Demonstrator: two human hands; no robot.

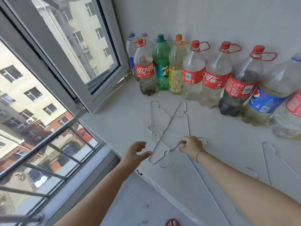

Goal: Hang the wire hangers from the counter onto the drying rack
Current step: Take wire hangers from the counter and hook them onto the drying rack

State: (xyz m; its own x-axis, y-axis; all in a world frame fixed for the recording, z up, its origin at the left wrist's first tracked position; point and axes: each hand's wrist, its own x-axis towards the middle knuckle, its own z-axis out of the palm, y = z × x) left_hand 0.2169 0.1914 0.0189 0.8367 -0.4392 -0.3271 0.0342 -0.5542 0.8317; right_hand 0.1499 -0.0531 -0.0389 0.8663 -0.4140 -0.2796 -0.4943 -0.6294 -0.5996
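Pick-up is being undertaken: a wire hanger (172, 148), tangled on the counter (228, 152) at six o'clock of the soda bottles (193, 75), is being pinched by the right hand (190, 145), the left hand (135, 152) being held open; untangling appears required next.

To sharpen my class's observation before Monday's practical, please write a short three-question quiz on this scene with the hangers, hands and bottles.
1. True or false: the right hand pinches a wire hanger at the counter.
2. The left hand is: A open, fingers spread; B gripping a bottle; C out of view.
3. Fill in: the green bottle has a ___ cap.
Key: 1 true; 2 A; 3 green.
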